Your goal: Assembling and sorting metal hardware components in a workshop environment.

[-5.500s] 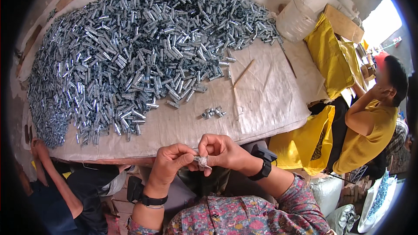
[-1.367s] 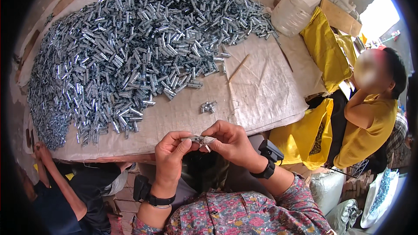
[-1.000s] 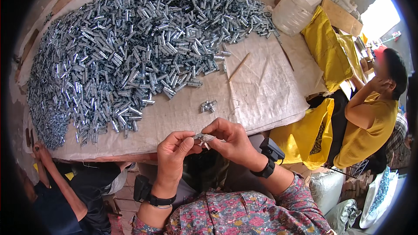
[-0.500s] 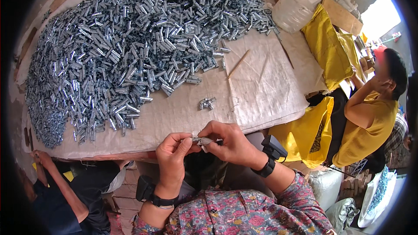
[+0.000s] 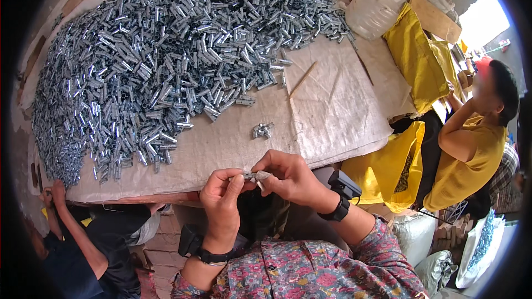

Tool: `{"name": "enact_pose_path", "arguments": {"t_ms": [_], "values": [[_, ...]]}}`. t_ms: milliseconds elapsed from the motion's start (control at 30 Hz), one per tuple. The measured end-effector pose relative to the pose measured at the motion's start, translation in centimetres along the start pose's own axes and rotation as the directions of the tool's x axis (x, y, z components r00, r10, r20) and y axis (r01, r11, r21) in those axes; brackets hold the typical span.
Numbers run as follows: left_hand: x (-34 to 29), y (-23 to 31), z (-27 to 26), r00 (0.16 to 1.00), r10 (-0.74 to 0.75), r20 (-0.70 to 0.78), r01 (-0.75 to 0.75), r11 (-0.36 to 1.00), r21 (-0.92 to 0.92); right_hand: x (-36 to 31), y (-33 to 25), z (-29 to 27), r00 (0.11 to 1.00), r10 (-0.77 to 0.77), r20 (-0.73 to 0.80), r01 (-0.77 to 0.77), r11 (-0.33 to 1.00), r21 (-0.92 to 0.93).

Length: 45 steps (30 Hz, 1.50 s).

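Observation:
My left hand (image 5: 223, 196) pinches one end of a small metal sleeve (image 5: 247, 176) between thumb and fingertips, just off the near edge of the table. Against its other end are the closed fingers of my right hand (image 5: 291, 176), which hold small grey metal parts (image 5: 260, 177); their exact shape is too small to make out. Beyond my hands lies a little cluster of metal pieces (image 5: 263, 130) on the pale cloth (image 5: 327, 127). A large heap of shiny metal sleeves (image 5: 166, 50) covers the left and far side.
A thin wooden stick (image 5: 302, 80) rests on the cloth. At the far right stand a translucent bucket (image 5: 372, 11) and a yellow sack (image 5: 415, 58). One person in yellow (image 5: 465, 155) sits at right; another person's hands (image 5: 54, 192) work at the left table corner.
My right fingers have shifted slightly, and more of the small metal parts shows between my hands. The hands of the person at left have risen a little toward the heap.

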<state>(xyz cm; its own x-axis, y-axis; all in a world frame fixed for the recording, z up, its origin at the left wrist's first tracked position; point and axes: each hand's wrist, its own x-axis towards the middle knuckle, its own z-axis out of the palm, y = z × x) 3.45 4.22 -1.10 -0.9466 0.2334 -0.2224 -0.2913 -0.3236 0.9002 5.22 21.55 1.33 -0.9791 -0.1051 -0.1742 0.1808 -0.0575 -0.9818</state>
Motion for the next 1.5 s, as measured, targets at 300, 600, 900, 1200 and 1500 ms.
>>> {"name": "enact_pose_path", "arguments": {"t_ms": [300,600,900,1200,1500], "values": [[0.3,-0.2,-0.7,0.998,-0.067,0.019,0.068,0.996,-0.052,0.1,-0.5,-0.1,0.992,-0.126,0.033,0.13,0.961,-0.245],[1.0,0.9,-1.6,0.97,-0.188,0.153,0.201,0.977,-0.073,0.5,0.4,0.2,0.997,-0.015,0.08,0.009,0.997,0.08],[1.5,1.2,-2.5,0.874,-0.323,0.362,0.413,0.888,-0.204,1.6,1.4,-0.8,0.924,0.029,0.381,-0.212,0.868,0.449],[3.0,2.9,-2.8,0.875,-0.34,0.344,0.089,0.812,0.577,4.4,0.1,-4.7,0.945,-0.324,0.036,0.219,0.551,-0.805],[9.5,4.2,-1.3,0.862,0.232,0.451,-0.496,0.197,0.846,5.5,2.1,-4.3,0.968,-0.249,0.013,0.093,0.314,-0.945]]}}
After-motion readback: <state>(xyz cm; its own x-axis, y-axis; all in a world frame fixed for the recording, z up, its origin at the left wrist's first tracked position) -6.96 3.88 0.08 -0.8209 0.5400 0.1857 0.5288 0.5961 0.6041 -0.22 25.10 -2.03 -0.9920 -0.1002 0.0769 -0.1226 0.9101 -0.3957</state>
